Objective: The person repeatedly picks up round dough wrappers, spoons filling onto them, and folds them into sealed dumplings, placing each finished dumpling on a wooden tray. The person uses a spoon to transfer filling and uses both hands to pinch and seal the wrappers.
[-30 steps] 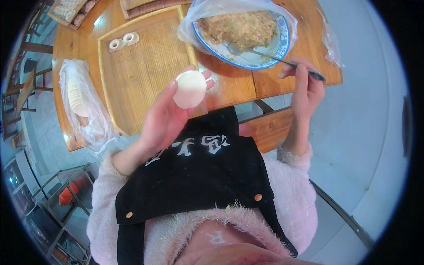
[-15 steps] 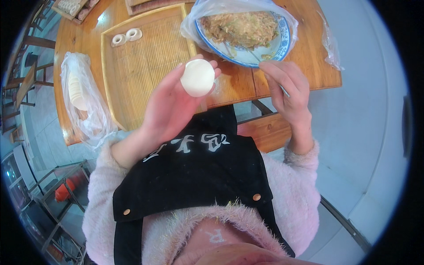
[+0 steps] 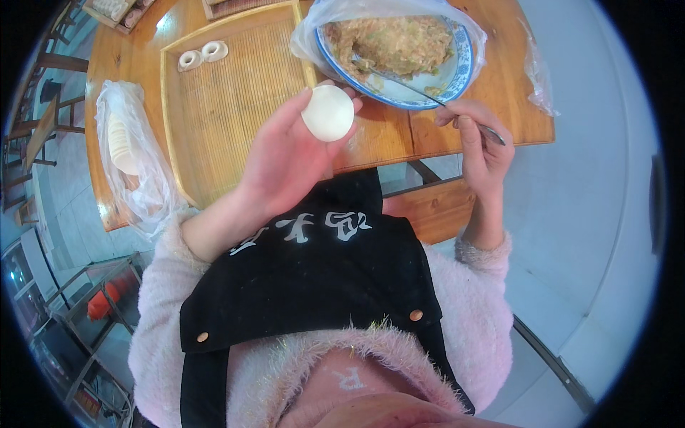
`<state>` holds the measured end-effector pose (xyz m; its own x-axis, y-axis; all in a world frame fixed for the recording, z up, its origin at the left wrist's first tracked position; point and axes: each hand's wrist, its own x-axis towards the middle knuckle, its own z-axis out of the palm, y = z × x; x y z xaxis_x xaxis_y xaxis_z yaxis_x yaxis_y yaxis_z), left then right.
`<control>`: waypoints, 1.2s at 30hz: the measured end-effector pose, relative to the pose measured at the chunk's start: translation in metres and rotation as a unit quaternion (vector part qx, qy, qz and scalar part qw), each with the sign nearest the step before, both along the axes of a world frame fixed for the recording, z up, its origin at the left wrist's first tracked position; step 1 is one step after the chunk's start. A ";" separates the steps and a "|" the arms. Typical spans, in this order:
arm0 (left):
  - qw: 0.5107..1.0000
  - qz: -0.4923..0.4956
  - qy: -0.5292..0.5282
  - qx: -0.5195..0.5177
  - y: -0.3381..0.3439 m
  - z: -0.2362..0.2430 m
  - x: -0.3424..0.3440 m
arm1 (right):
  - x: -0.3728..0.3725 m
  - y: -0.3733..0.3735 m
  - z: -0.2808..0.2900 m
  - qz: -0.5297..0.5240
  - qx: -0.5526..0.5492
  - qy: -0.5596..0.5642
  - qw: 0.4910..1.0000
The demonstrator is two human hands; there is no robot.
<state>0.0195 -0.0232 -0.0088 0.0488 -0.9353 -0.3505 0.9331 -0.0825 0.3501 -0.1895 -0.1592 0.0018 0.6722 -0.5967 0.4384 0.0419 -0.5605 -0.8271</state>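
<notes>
A round white dumpling wrapper (image 3: 328, 113) lies across the fingers of my left hand (image 3: 282, 153), held up over the near edge of the table with the thumb at its side. My right hand (image 3: 479, 143) grips a thin metal utensil (image 3: 410, 86) that looks like a spoon; its handle end pokes out past the fingers. The utensil's far end is at the meat filling (image 3: 399, 44), and its head cannot be made out. That filling is heaped in a blue-and-white oval dish (image 3: 457, 78) with a plastic bag around it.
Left of the dish lies a bamboo tray (image 3: 235, 107) with two shaped dumplings (image 3: 202, 55) at its far left. A plastic bag of stacked wrappers (image 3: 125, 146) lies at the table's left edge. More trays (image 3: 120, 13) stand at the back. Crumpled plastic (image 3: 540, 78) hangs at the right edge.
My right hand has shifted right and slightly down, with the utensil now lying at a flatter slant over the dish. My left hand and the wrapper have moved slightly up and right.
</notes>
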 end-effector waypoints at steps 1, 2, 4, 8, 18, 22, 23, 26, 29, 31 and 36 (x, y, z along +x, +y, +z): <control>1.000 0.000 -0.003 0.000 0.000 -0.001 0.001 | -0.001 0.001 -0.001 -0.008 0.018 -0.014 1.000; 1.000 -0.001 -0.005 0.001 0.000 -0.001 0.001 | -0.002 0.001 -0.002 -0.016 0.039 -0.025 0.999; 1.000 -0.004 -0.015 -0.003 -0.001 -0.001 0.002 | -0.005 0.000 -0.001 -0.007 0.022 -0.018 1.000; 1.000 0.000 -0.005 0.006 -0.002 -0.001 0.002 | -0.008 -0.001 0.002 -0.007 0.023 -0.019 1.000; 1.000 0.002 -0.027 0.009 -0.003 0.000 0.003 | -0.006 -0.009 0.001 0.021 0.043 -0.023 0.999; 1.000 -0.002 -0.025 -0.001 -0.003 -0.002 0.004 | -0.008 -0.008 -0.008 -0.022 0.129 -0.068 0.989; 1.000 -0.003 -0.026 -0.003 -0.003 -0.002 0.005 | -0.008 -0.009 -0.010 -0.028 0.153 -0.093 0.983; 0.999 -0.006 -0.033 -0.002 -0.002 -0.002 0.006 | -0.007 -0.009 -0.014 -0.046 0.216 -0.099 0.970; 0.999 -0.001 -0.035 0.005 -0.002 0.000 0.006 | -0.002 -0.011 -0.014 -0.049 0.250 -0.092 0.963; 1.000 0.003 -0.029 0.004 -0.001 0.001 0.007 | 0.000 -0.012 -0.011 -0.065 0.276 -0.087 0.955; 1.000 0.000 -0.031 -0.001 0.000 0.003 0.010 | 0.004 -0.014 -0.008 -0.107 0.366 -0.098 0.919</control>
